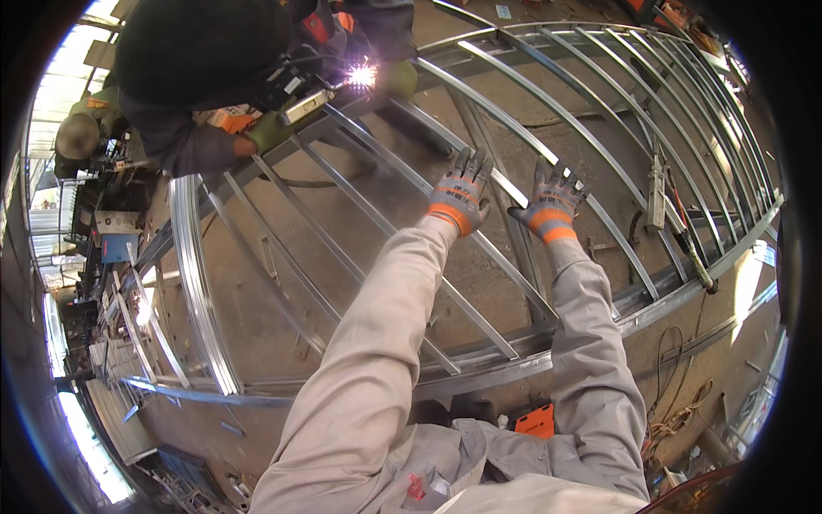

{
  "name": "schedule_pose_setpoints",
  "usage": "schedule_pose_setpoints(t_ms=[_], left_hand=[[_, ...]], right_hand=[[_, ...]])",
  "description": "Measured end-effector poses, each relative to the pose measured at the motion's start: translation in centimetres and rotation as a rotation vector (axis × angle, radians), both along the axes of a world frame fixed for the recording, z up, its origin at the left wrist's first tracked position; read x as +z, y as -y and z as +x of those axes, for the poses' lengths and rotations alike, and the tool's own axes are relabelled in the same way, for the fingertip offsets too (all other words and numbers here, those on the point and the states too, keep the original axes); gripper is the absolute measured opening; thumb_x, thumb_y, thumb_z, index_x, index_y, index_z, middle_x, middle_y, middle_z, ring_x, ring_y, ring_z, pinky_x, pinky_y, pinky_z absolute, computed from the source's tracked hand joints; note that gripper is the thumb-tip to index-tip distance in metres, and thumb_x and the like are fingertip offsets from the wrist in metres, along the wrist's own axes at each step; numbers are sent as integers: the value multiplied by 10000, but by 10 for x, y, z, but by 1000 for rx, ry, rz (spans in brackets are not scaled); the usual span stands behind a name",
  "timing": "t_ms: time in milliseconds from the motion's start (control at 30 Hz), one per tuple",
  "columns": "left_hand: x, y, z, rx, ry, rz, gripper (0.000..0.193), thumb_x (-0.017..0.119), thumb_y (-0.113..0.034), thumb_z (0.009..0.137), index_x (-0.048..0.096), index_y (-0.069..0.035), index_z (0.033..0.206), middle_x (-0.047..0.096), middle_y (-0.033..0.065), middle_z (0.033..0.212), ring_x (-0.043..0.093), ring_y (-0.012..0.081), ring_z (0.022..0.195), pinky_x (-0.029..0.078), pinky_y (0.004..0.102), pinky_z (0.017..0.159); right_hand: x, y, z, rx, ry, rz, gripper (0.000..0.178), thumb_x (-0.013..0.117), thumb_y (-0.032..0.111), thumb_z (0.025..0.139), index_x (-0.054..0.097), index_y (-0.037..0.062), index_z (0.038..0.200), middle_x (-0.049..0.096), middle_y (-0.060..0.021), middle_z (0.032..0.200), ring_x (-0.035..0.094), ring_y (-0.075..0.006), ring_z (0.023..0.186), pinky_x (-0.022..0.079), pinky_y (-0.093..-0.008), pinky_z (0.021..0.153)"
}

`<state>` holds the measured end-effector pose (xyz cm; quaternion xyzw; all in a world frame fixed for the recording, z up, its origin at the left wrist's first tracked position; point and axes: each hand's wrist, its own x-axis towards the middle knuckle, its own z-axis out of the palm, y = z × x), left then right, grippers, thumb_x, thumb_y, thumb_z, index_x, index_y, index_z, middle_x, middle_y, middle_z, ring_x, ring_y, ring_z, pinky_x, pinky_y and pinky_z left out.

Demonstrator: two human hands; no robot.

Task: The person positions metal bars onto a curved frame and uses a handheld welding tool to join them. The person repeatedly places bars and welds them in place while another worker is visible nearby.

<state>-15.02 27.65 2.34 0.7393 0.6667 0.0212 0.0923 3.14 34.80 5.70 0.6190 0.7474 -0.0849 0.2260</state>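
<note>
Both my hands wear grey gloves with orange bands. My left hand lies over one slanting metal bar of a large frame, its fingers stretched forward. Just to its right, my right hand rests palm down over another bar, fingers spread. Neither hand appears wrapped around the metal. The metal frame lies across the view with several roughly parallel bars. At its far side, a person in a dark hood leans over it with green gloves. Bright welding sparks flare beside that person's hands.
A long metal clamp-like tool lies across the frame at right, beside a cable. An orange box sits near my body. Coiled cord lies on the floor; a blue machine stands at left.
</note>
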Motion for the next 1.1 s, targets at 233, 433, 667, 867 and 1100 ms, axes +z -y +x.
schedule_pose_setpoints(t_ms=[233,433,667,867,1100], left_hand=[[-7,-35,-11,144,-64,-251,495,659,-413,888,665,-117,1285,650,142,1295,616,336,1183,516,494,929],[-37,-145,-49,-254,-119,547,593,404,-482,1053,353,-228,1587,363,69,1617,352,294,1479,279,462,1201],[-58,-160,-60,-322,-29,410,629,522,-550,989,464,-229,1526,427,81,1583,315,317,1499,293,438,1214],[-49,-158,-59,-417,178,454,554,510,-450,1029,490,-168,1505,413,146,1578,323,358,1487,315,453,1196],[-53,-151,-57,-318,94,410,552,543,-441,1018,476,-211,1515,426,134,1574,346,348,1481,307,446,1212]], right_hand=[[-12,15,10,-128,-458,-63,643,709,445,786,624,170,1360,588,-139,1422,507,-297,1348,412,-427,1110],[-24,8,23,106,-304,153,862,582,569,883,327,146,1589,226,-299,1623,274,-513,1472,168,-766,1116],[-21,8,14,102,-237,288,936,648,517,844,263,156,1616,218,-299,1633,259,-522,1479,150,-776,1114],[-24,4,15,102,-178,176,750,628,432,837,451,200,1527,526,-233,1439,438,-464,1376,285,-687,1098],[-34,10,15,138,-150,470,735,612,423,849,455,201,1532,587,-239,1377,527,-439,1307,328,-674,1074]])
